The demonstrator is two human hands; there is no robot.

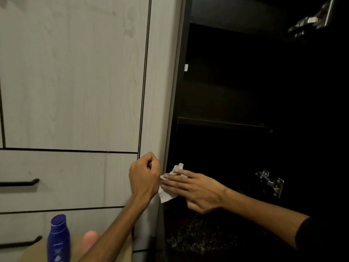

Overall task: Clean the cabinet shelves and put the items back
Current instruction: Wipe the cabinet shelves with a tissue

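Head view: right hand (190,190) flat, fingers straight, pressing white wipe (167,197) against cabinet's left front edge (160,129). Left hand (144,176) just beside, fingers curled; whether it pinches wipe's corner, cannot tell. Dark shelf (226,122) lies up and right of wipe; right hand nearer.

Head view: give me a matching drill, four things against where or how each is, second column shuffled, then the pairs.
Things:
1. blue bottle
2. white cloth
3. left hand
4. hinge

Place or state:
A. pressed flat under the right hand
B. curled at the cabinet edge
C. standing bottom left
D. metal, inside the dark cabinet

Pairs: 1-C, 2-A, 3-B, 4-D
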